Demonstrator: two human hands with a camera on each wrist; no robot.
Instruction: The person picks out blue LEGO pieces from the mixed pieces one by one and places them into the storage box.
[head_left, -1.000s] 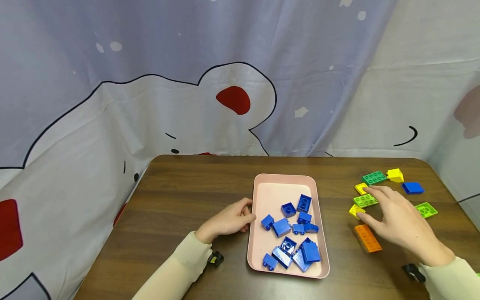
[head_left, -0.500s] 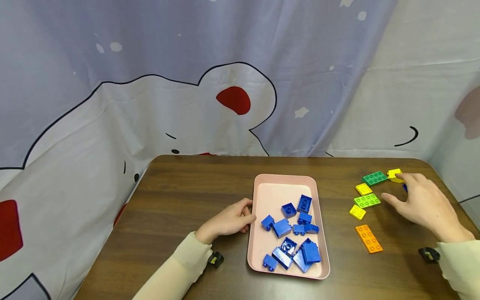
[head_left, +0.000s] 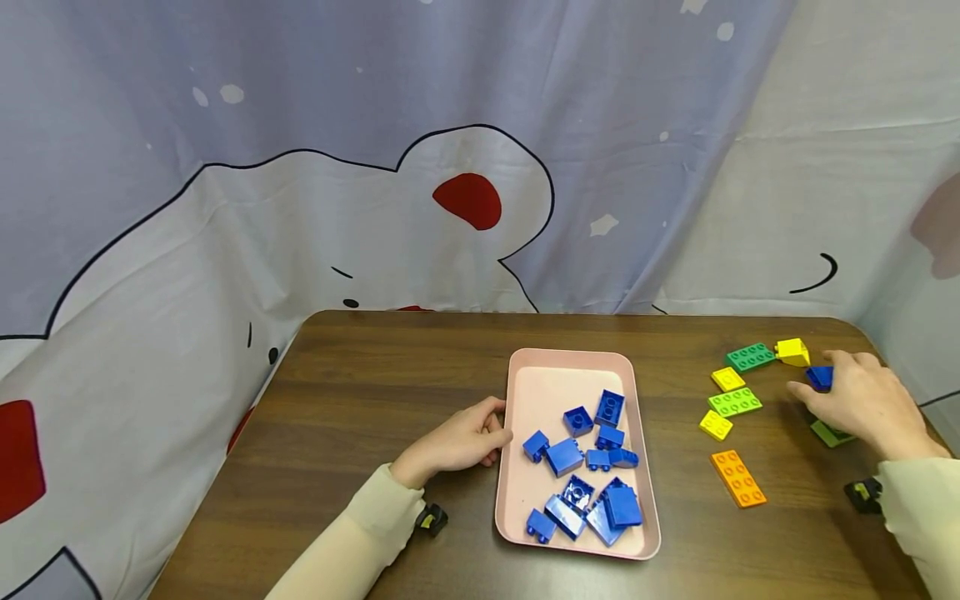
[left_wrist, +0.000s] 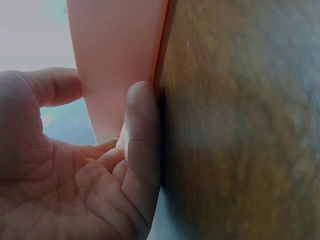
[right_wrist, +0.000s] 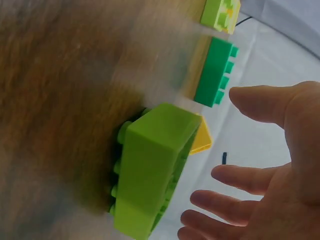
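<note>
My left hand (head_left: 457,442) holds the left rim of a pink tray (head_left: 547,379), thumb at the edge and fingers against the outer wall. In the left wrist view that tray wall (left_wrist: 117,60) rises beside the fingers. Several blue building bricks (head_left: 564,457) lie in the tray. On the right, my right hand (head_left: 870,404) hovers with spread, relaxed fingers, right beside a blue brick (head_left: 819,378) that it partly covers. Below its palm lies a light green brick (head_left: 831,433), large in the right wrist view (right_wrist: 150,170), with its studs turned sideways. Nothing shows between the right fingers.
Left of my right hand lie a dark green brick (head_left: 750,357), a yellow sloped brick (head_left: 792,352), two small yellow bricks (head_left: 727,379), a lime brick (head_left: 735,402) and an orange brick (head_left: 738,478). A patterned curtain (head_left: 360,208) hangs behind the wooden table (head_left: 360,367).
My right hand has moved right, from over the small yellow bricks to beside the blue brick, uncovering the yellow, lime and orange bricks. The left hand and tray stay put.
</note>
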